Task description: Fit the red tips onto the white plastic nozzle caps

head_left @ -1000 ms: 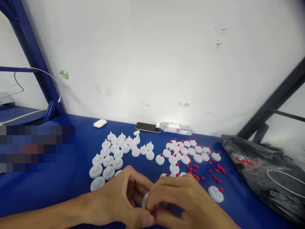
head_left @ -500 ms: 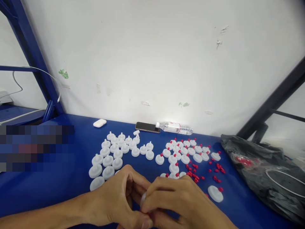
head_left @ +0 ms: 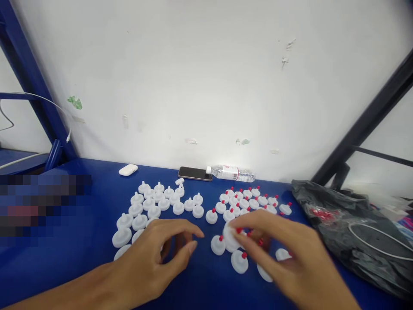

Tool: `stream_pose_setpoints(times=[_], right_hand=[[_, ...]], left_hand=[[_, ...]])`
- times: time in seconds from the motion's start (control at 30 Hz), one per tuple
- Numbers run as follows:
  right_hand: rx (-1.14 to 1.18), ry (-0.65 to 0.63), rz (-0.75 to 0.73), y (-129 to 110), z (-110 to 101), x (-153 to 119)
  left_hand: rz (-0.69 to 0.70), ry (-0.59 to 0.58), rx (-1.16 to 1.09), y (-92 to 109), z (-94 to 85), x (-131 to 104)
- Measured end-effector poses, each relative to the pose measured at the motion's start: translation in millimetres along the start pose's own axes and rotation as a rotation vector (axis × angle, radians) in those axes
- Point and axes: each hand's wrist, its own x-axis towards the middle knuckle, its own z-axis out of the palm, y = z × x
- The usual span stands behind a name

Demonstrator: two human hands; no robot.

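Note:
My left hand (head_left: 180, 245) hovers over the blue table (head_left: 196, 284), thumb and fingers apart with nothing between them. It is nearest to a group of white round plastic pieces with bare stems (head_left: 140, 221). Between thumb and fingers, my right hand (head_left: 274, 254) holds a white disc with a red cap (head_left: 229, 237), slightly blurred. Around and below that hand stand several more red-capped white discs (head_left: 239, 261). Loose red caps beneath its fingers are mostly hidden.
Along the wall lie a white case (head_left: 128, 170), a black phone (head_left: 195, 173) and a clear bottle (head_left: 230, 173). A black plastic bag (head_left: 361, 241) with a small bag of red pieces (head_left: 324, 214) covers the right side. Blue metal posts stand at the left.
My hands were together at the front centre; they have moved apart. My left hand has opened, and my right hand has moved right to the red-capped discs. The view has shifted slightly.

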Motion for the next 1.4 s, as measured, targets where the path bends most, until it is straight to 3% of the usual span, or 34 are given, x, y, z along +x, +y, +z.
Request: stream_pose_setpoints(times=[0.1,0.2,0.3,0.43,0.57,0.67,0.77,0.87,0.93,1.03,1.17,1.3,1.4], right_hand=[[-0.213,0.115,0.167,28.4,-33.3,-14.4],[-0.329,0.092,0.465,62.3,-61.8,-30.6],[-0.348,-0.048,0.672,92.5,-79.5,-44.6],[-0.236,-0.184,0.755,128.2,-85.1,-61.5],[-0.112,-0.111,0.729,156.2,-80.8,-75.2],[-0.180,-0.068,0.747,162.1,-80.3,-75.8],[-0.264,-0.110,0.753,158.5,-79.5,-69.2],[-0.295,-0.167,0.759,155.5,-73.6,-63.4],[-0.283,-0.202,0.758,155.9,-68.3,-62.0],[-0.272,-0.253,0.754,157.8,-62.7,-61.9],[-0.290,-0.286,0.768,158.1,-61.2,-60.8],[-0.288,-0.274,0.745,158.6,-60.1,-60.1],[-0.297,-0.262,0.752,159.0,-58.2,-60.7]], left_hand=[[0.268,0.122,0.517,-12.3,2.2,-1.0],[0.249,0.052,0.708,-22.0,5.1,0.7],[0.180,-0.013,0.685,-25.4,8.7,1.7],[0.082,-0.072,0.515,-25.1,13.7,0.4],[0.078,-0.026,0.388,-20.8,10.6,-3.8],[0.166,0.004,0.272,-15.2,2.9,-5.7],[0.311,-0.007,0.234,-12.2,-1.8,-2.6],[0.368,0.106,0.476,-16.1,1.3,2.1],[0.305,0.170,0.734,-22.1,6.0,2.5],[0.164,0.066,0.989,-30.6,12.2,-1.6],[0.115,-0.114,0.957,-33.2,15.9,-7.2],[0.175,-0.139,0.766,-30.1,19.3,-6.5],[0.166,-0.114,0.825,-26.7,21.5,-5.2]])
